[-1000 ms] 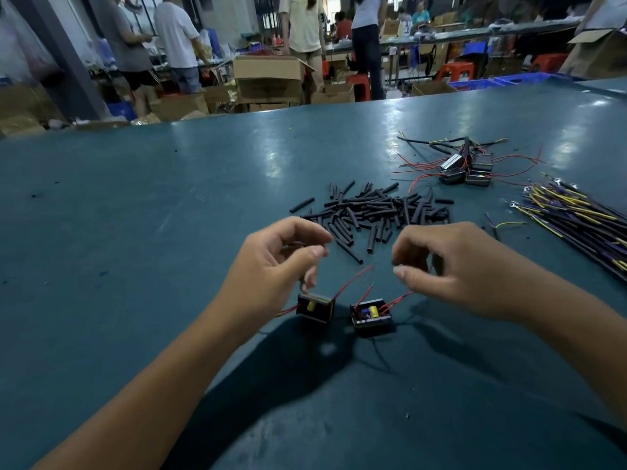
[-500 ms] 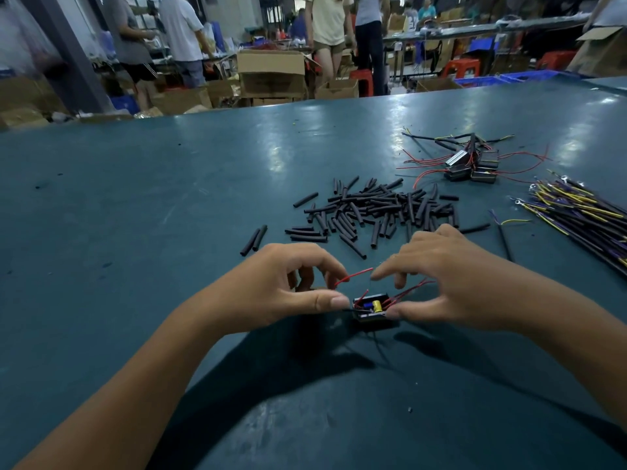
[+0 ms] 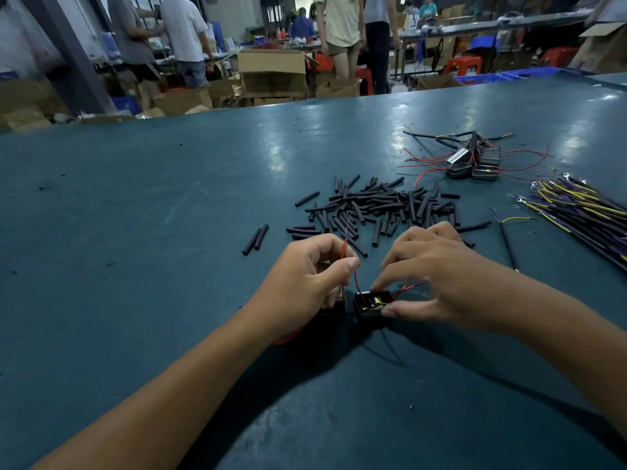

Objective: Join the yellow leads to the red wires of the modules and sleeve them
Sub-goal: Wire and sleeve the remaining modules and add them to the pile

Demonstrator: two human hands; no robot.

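Two bare hands work close together over a dark teal table top (image 3: 169,232). The left hand (image 3: 305,283) pinches a thin red wire (image 3: 344,247) between thumb and forefinger; half a second ago that wire lay slanted between the hands, and now it stands nearly upright. A second small black module (image 3: 330,308) sits half hidden under this hand. The right hand (image 3: 437,276) holds a small black box-shaped module with a yellow part inside (image 3: 371,303), thumb on its near edge and forefinger on its far edge, much as before. Behind the hands lies a scattered pile of short black sleeve tubes (image 3: 383,205). Far right, a bundle of yellow and purple leads (image 3: 576,205) lies beside a heap of black modules with red wires (image 3: 471,162), both unmoved.
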